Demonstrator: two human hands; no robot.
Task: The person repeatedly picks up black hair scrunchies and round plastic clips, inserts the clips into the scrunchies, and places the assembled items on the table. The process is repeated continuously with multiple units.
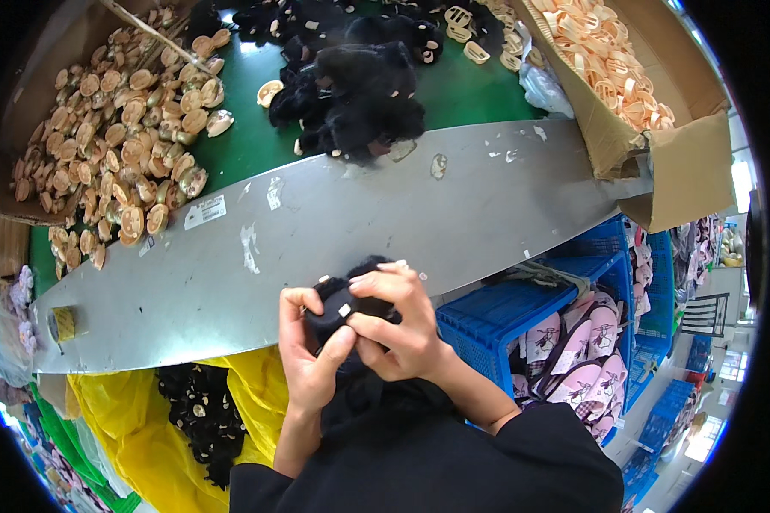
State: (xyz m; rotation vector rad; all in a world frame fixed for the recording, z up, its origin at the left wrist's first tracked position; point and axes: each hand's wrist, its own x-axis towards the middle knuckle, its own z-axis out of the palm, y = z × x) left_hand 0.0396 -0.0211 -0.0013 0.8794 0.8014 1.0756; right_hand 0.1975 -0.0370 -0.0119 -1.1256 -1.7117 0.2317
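Observation:
Both hands hold one black fuzzy plush piece (344, 301) at the near edge of the grey metal table (334, 231). My left hand (310, 346) grips it from the left and below. My right hand (400, 323) closes over it from the right and above, fingers pressed on its top. A small pale spot shows on the plush between my fingers. Most of the piece is hidden by my hands.
A heap of black plush pieces (355, 81) lies on the green surface beyond the table. Tan plastic parts (120, 137) fill the far left; a cardboard box (659, 128) of pale ring parts stands far right. Blue crates (505, 321) with pink slippers sit right, a yellow bag (137, 427) with black plush left.

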